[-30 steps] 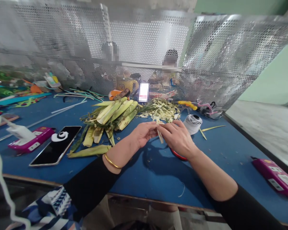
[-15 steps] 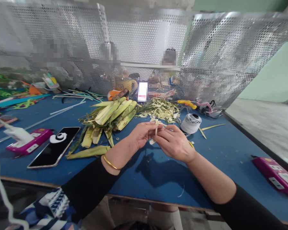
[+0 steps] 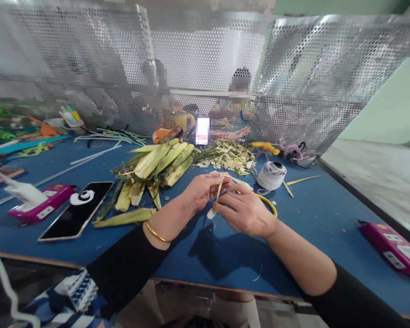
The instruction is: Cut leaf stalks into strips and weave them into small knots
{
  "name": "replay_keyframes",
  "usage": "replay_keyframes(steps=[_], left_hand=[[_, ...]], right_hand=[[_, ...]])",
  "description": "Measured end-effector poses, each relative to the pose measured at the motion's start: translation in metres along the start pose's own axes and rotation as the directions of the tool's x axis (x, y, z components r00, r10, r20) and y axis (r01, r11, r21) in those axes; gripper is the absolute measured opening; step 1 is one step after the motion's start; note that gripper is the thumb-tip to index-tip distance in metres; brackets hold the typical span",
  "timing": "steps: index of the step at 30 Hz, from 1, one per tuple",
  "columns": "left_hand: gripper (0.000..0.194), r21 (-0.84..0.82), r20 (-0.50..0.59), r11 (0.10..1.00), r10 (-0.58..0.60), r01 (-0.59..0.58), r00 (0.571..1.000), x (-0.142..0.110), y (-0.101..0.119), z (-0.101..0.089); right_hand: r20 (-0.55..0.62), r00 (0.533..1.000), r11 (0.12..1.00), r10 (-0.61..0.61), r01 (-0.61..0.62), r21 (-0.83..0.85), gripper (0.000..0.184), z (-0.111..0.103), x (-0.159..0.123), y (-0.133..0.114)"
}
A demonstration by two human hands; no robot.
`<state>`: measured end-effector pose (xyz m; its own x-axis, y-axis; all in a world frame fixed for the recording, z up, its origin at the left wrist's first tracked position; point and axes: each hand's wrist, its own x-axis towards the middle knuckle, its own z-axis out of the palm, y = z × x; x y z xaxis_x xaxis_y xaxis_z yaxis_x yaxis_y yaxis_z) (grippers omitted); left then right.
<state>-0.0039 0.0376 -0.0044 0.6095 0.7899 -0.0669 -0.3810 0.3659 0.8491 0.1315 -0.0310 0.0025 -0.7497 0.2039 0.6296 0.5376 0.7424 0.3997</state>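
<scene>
Over the middle of the blue table, my left hand pinches a pale strip of corn husk between thumb and fingers. My right hand is closed on the same strip, close to its lower, rounded end. Some of the strip is hidden behind my fingers. Past my right hand lies a yellow loop, partly covered; what it belongs to is unclear. A spool of white thread stands beyond it. Left of my hands sits a pile of corn husks, with husk scraps heaped behind.
A perforated metal screen rises along the back, with people behind it. On the left are a phone and a magenta power strip; another power strip lies far right. A yellow-handled tool rests near the screen.
My right hand has shifted slightly down and drawn the husk strip's lower end downward, so more of the strip shows. More of the yellow loop is visible. My left hand stays nearly still.
</scene>
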Motion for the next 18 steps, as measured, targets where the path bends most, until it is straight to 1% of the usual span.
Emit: replay_keyframes(steps=[6, 7, 8, 9, 10, 11, 12, 13, 15, 17, 18], left_hand=[[0.012, 0.053, -0.035, 0.998, 0.038, -0.036, 0.999, 0.000, 0.000, 0.000], [0.010, 0.069, -0.058, 0.997, 0.048, -0.044, 0.997, 0.000, 0.001, 0.001], [0.008, 0.080, -0.089, 0.996, 0.056, -0.049, 0.994, -0.001, 0.003, 0.002], [0.006, 0.086, -0.126, 0.995, 0.053, -0.042, 0.991, -0.002, 0.005, 0.003], [0.006, 0.088, -0.165, 0.996, 0.038, -0.024, 0.986, -0.002, 0.007, 0.004], [0.006, 0.084, -0.199, 0.996, 0.014, 0.003, 0.980, -0.003, 0.009, 0.005], [0.006, 0.078, -0.225, 0.996, -0.016, 0.034, 0.974, -0.003, 0.010, 0.005], [0.007, 0.075, -0.240, 0.995, -0.040, 0.059, 0.970, -0.004, 0.011, 0.006], [0.007, 0.084, -0.241, 0.993, -0.055, 0.078, 0.969, -0.004, 0.011, 0.007], [0.003, 0.122, -0.229, 0.991, -0.029, 0.058, 0.973, -0.004, 0.010, 0.009], [0.004, 0.157, -0.228, 0.987, -0.004, 0.041, 0.974, -0.005, 0.008, 0.009]], right_hand=[[0.016, 1.000, 0.999, -0.008, 0.007, 0.054, 0.025, 0.001, 0.000, -0.001], [0.015, 1.000, 0.998, 0.019, -0.020, 0.060, 0.024, 0.000, -0.001, 0.000], [0.005, 0.997, 0.995, 0.076, -0.076, 0.058, 0.022, 0.000, -0.002, 0.002], [-0.015, 0.985, 0.985, 0.170, -0.169, 0.045, 0.021, -0.001, -0.003, 0.004], [-0.041, 0.955, 0.956, 0.294, -0.293, 0.027, 0.020, -0.001, -0.005, 0.007], [-0.063, 0.901, 0.903, 0.429, -0.430, 0.012, 0.019, 0.000, -0.007, 0.010], [-0.069, 0.830, 0.832, 0.553, -0.554, 0.007, 0.018, 0.001, -0.009, 0.012], [-0.051, 0.757, 0.759, 0.651, -0.651, 0.019, 0.019, 0.002, -0.010, 0.015], [0.050, 0.637, 0.631, 0.770, -0.770, 0.093, 0.024, 0.006, -0.014, 0.019], [0.193, 0.542, 0.512, 0.818, -0.838, 0.189, 0.030, 0.011, -0.015, 0.020], [0.253, 0.502, 0.455, 0.827, -0.862, 0.224, 0.032, 0.012, -0.016, 0.020]])
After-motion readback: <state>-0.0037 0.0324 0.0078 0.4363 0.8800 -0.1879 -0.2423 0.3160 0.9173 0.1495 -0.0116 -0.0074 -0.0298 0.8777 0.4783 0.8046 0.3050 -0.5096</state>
